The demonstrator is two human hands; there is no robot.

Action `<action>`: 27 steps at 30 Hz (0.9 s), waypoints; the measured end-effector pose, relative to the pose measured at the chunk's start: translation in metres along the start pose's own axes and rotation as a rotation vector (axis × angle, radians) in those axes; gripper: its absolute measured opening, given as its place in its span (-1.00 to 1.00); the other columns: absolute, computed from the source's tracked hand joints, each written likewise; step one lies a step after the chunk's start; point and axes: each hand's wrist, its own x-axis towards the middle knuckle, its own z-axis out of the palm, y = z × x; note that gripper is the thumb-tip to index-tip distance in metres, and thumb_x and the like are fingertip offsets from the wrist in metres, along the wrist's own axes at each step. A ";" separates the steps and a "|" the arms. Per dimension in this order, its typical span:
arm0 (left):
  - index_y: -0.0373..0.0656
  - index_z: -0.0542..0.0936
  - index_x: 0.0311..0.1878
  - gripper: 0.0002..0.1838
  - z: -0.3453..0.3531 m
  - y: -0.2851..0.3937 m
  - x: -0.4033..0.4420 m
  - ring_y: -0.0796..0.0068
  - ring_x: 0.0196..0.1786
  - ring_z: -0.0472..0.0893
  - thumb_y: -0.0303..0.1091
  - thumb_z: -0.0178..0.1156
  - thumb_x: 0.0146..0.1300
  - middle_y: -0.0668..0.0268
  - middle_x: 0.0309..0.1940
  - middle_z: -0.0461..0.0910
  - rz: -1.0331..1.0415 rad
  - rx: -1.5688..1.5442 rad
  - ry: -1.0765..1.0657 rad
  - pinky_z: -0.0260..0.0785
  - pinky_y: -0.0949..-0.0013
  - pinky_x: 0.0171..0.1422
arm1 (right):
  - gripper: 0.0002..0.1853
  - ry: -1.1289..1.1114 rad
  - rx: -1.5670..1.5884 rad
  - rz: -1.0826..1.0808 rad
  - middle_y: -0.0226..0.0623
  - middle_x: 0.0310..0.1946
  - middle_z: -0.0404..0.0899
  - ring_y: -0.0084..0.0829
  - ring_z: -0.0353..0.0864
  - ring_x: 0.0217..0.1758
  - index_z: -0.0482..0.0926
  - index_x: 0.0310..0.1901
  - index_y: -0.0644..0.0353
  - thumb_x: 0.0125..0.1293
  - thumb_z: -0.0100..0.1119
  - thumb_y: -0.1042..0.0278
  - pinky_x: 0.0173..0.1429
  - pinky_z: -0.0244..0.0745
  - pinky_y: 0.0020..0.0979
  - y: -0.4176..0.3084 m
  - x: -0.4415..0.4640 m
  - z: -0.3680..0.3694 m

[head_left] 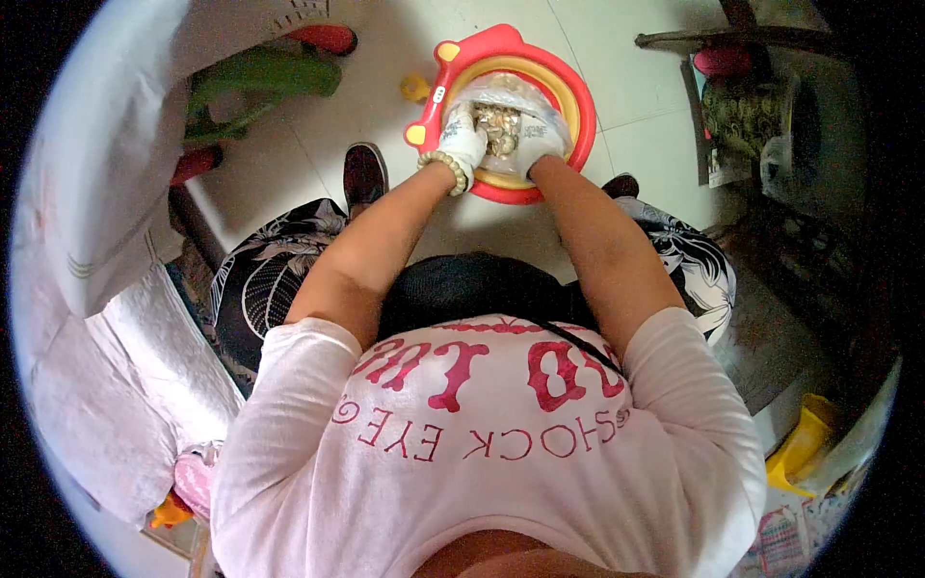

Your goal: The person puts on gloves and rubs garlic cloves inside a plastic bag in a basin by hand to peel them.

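Observation:
A red and yellow plastic basin [584, 96] with a small raised panel on its left side stands on the floor in front of me. Inside it lies a clear plastic bag [511, 93], its mouth open, full of small shiny brownish-gold pieces [499, 130] too small to name. My left hand [463, 142], in a white patterned glove with a beaded bracelet at the wrist, closes on the bag's left side. On the opposite side, my right hand [541, 143], gloved alike, grips the bag's edge; its fingertips are partly hidden by the film.
A small yellow object [415, 88] lies left of the basin on the tiled floor [400, 125]. A green item [265, 82] is at the upper left. White cloth [106, 241] hangs along the left. Dark furniture [761, 39] and a yellow object [805, 445] are at the right.

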 end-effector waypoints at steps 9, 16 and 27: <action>-0.20 0.21 0.28 -0.37 0.003 -0.003 -0.003 0.07 0.36 0.13 -0.43 0.00 0.06 -0.03 0.26 0.20 0.054 -0.140 -0.133 -0.07 0.27 0.45 | -0.59 -0.079 0.234 -0.161 -0.10 -0.06 0.51 -0.14 0.47 0.03 0.48 0.00 0.12 0.11 0.02 0.15 0.14 0.34 -0.21 -0.012 -0.002 -0.095; -0.14 0.18 0.32 -0.31 0.004 -0.008 0.005 0.09 0.37 0.13 -0.44 0.03 0.02 0.00 0.29 0.18 -0.082 -0.178 -0.155 -0.04 0.31 0.43 | -0.47 0.033 -0.058 -0.059 0.07 0.10 0.33 -0.08 0.33 0.17 0.31 0.15 0.19 0.12 -0.01 0.19 0.28 0.15 -0.21 0.002 -0.012 -0.051; -0.24 0.11 0.32 -0.25 0.010 -0.012 0.008 0.07 0.34 0.17 -0.30 0.14 0.05 -0.06 0.26 0.20 -0.076 -0.091 -0.190 -0.01 0.30 0.41 | -0.43 0.041 0.158 -0.023 -0.01 0.15 0.35 -0.18 0.21 0.31 0.24 0.22 0.19 0.12 -0.08 0.30 0.38 0.00 -0.24 0.010 -0.015 -0.016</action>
